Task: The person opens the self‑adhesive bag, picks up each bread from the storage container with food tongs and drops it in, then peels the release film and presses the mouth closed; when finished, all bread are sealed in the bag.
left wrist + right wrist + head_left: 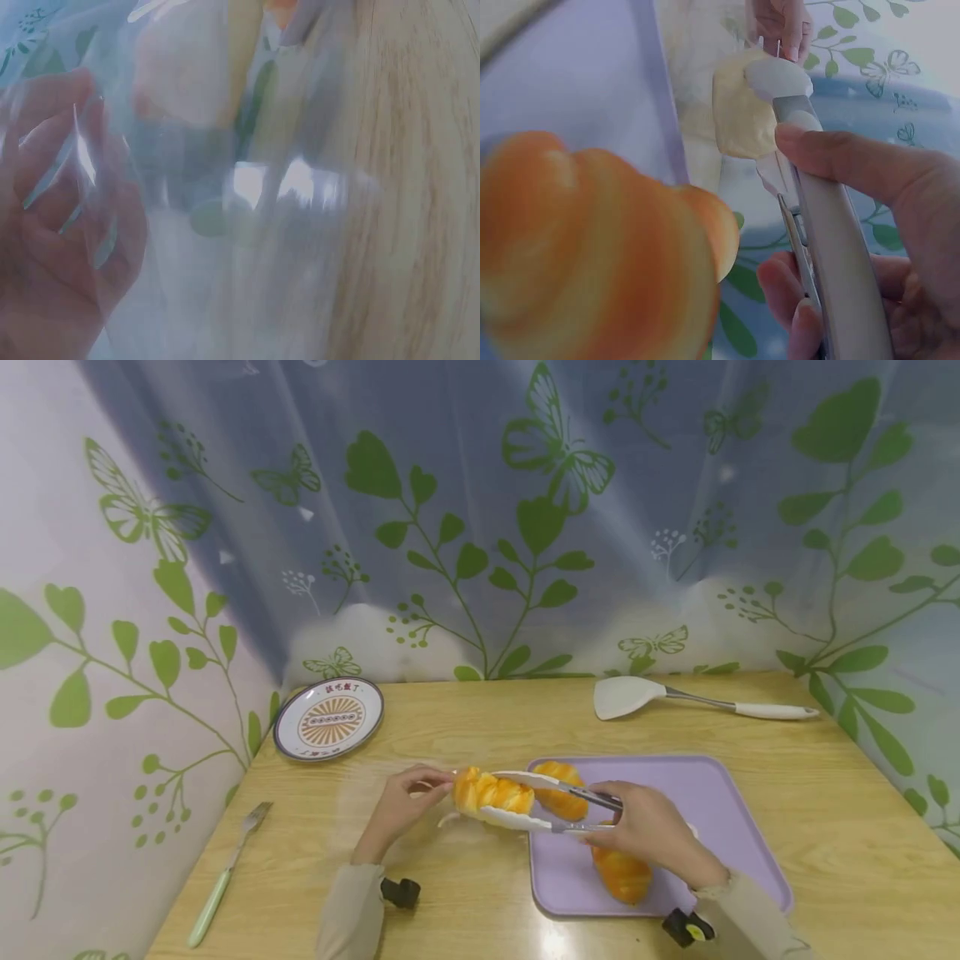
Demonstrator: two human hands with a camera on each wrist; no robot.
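Here's the bread roll (pixel 492 795), out ahead of the right fingers at the far end of the tongs (pixel 840 270) and just beside the left fingertips. I've got the right hand (pixel 652 827) wrapped on the tong handles, thumb along one arm, and the white tips sit either side of the roll. The left hand (pixel 405 802) pinches a clear plastic bag (pixel 180 255); whether any of the roll is inside it, I can't tell from here. I'd call this roll light, soft and springy, likely to dent if I squeeze hard, so gentle pressure should do. Those smooth tips could slip; I'd want them across the thick middle, well clear of the end by the left fingers. The bag looks flimsy and slick, best held by its edge. And the look of that roll: yellow-orange, ridged in twisted bands on top, paler and plainer on the side facing the right wrist.
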